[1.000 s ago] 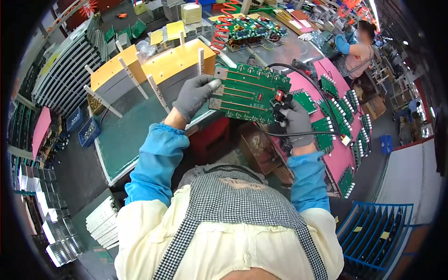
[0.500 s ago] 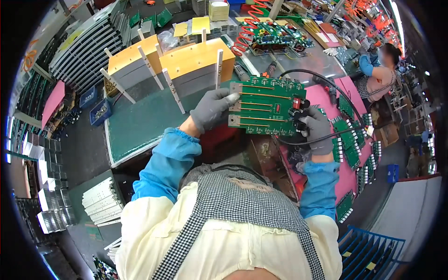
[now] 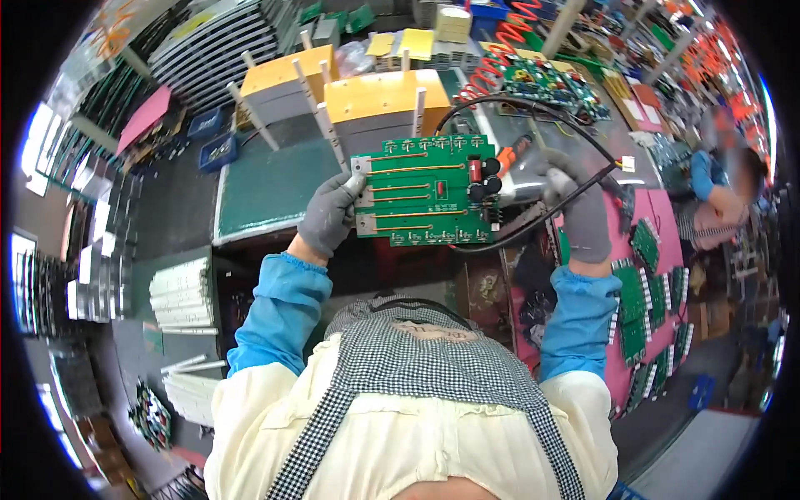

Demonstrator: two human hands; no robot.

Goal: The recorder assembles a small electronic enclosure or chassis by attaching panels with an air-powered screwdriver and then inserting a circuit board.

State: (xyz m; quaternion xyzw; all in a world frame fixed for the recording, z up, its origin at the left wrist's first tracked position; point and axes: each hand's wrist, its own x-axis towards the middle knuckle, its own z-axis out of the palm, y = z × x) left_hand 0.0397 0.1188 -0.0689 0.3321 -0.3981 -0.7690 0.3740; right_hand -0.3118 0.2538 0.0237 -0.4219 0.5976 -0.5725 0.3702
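Observation:
A green circuit board (image 3: 408, 179) with copper-coloured strips, a red part and black round parts is held up in front of me. My left hand (image 3: 329, 215), in a grey glove, grips its left edge, with the thumb on top beside a metal tab. My right hand (image 3: 579, 212), also gloved, is off to the right, apart from the board; its fingers are smeared by motion. A thick black cable (image 3: 575, 125) with a white tag loops past the right hand and runs behind the board. An orange-and-black tool (image 3: 515, 154) lies just beyond the board's right edge.
Grey stacks with yellow tops (image 3: 379, 96) stand between white posts on the green bench (image 3: 267, 200). More green boards (image 3: 633, 304) lie on a pink surface (image 3: 583, 358) at right. A red coiled hose (image 3: 500, 62) hangs behind. A person (image 3: 721, 200) works at far right.
My right hand has let go of the board's right side and moved away to the right. The board, in my left hand, has shifted left in view. The whole view has turned somewhat.

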